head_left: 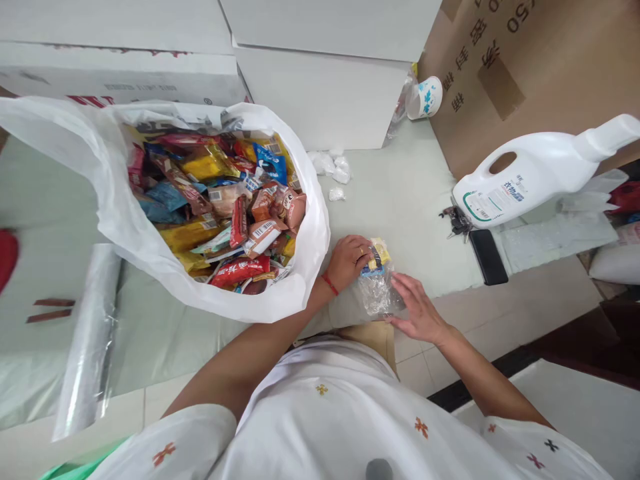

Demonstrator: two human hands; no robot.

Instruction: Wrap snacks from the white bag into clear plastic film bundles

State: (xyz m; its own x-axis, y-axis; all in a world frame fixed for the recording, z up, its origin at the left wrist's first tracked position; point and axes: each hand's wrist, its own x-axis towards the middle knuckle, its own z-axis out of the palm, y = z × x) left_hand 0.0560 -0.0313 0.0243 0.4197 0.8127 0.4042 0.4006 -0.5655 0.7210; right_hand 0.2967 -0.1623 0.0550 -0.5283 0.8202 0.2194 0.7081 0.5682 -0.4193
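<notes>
Can see only part of the red object (7,259) at the left edge, the green item (83,465) at the bottom. Cannot read small print on the white bottle (530,167), nor see beneath the left fingers (361,244) or deep into the white bag (317,220).

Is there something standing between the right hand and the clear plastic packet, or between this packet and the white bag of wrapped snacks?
Nothing visible separates the right hand and the clear plastic packet: the fingers are at its edge. Between the packet and the white bag is the left hand.
</notes>
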